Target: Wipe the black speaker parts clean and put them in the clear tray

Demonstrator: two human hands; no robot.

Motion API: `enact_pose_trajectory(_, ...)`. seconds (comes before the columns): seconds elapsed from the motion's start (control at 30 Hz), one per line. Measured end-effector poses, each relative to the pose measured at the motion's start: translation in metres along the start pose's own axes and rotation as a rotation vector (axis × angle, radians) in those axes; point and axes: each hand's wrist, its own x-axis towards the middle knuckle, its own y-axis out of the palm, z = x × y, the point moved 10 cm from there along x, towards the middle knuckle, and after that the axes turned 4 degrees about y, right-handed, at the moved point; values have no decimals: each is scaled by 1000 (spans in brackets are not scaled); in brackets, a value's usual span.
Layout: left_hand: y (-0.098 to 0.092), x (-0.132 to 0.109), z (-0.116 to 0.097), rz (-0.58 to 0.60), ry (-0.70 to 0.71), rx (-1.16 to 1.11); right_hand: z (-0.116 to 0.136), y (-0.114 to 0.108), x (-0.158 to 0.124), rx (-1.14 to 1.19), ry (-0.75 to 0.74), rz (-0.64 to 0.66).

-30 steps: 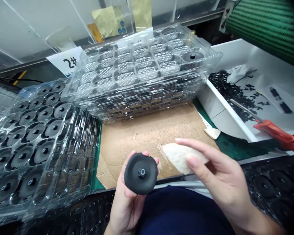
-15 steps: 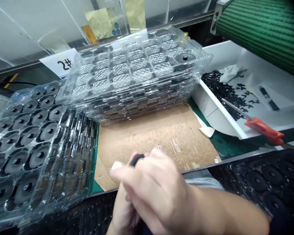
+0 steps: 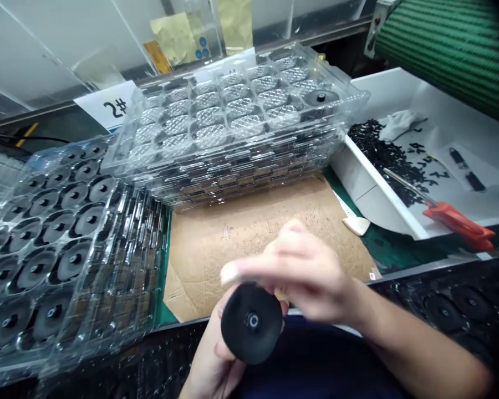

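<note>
Holding a black disc [image 3: 251, 328] low at the center, the left hand [image 3: 218, 352] has its fingers clamped around the rim from beneath, the raised middle turned upward. By the clock, taken from that disc, the right hand [image 3: 305, 271] is at two o'clock, its fingers stretched across the upper rim in this view; they are blurred, and I cannot tell whether they touch the disc or pinch anything.

At twelve o'clock a sheet of cardboard [image 3: 203, 238] lies on the green surface [image 3: 388, 252], with a stack of clear trays [image 3: 241, 166] beyond it; a second disc [image 3: 321, 98] sits in the top tray's three o'clock end. Toward ten o'clock, more stacked trays [image 3: 122, 244] carry rows of similar discs. Between one and two o'clock stands a white bin [image 3: 353, 172] containing small black pieces [image 3: 372, 141]. At two o'clock, a red-handled tool [image 3: 457, 224] lies across the bin's near edge.
</note>
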Motion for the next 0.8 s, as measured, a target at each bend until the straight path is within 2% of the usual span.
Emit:
enact_pose_trajectory(0.07, -2, -5, -4, -28, 1, -74, -51, -7, -22, -14, 316, -154)
enact_pose_trajectory(0.13, -5, -8, -8, -69, 20, -119, -92, 7, -54, -13, 521, -148)
enact_pose_trajectory(0.2, -7, -8, -11, -109, 58, -117, -113, 33, -80, -14, 562, -31)
enact_pose_trajectory(0.27, -9, -7, -14, -148, 102, -98, -121, 49, -94, -14, 552, 56)
enact_pose_trajectory(0.33, -10, -5, -17, -193, 157, -58, -117, 46, -94, -22, 575, 65)
enact_pose_trajectory(0.43, -13, -5, -25, -252, 287, 0, -85, 16, -68, -24, 599, -94)
enact_pose_trajectory(0.47, -15, -5, -28, -272, 331, 16, -66, 3, -56, -4, 562, -188)
enact_pose_trajectory(0.5, -17, -5, -31, -285, 371, 30, -43, -4, -43, 7, 465, -246)
enact_pose_trajectory(0.57, -21, -5, -38, -294, 455, 60, -2, -3, -23, 41, 263, -253)
enact_pose_trajectory(0.6, -24, -5, -41, -306, 488, 80, 6, 2, -19, 64, 232, -231)
enact_pose_trajectory(0.63, -27, -5, -43, -322, 511, 96, 7, 10, -19, 90, 250, -180)
enact_pose_trajectory(0.73, -36, -6, -44, -390, 518, 115, -17, 24, -29, 110, 438, -39)
enact_pose_trajectory(0.8, -36, -6, -41, -413, 499, 105, -24, 12, -33, 73, 469, -89)
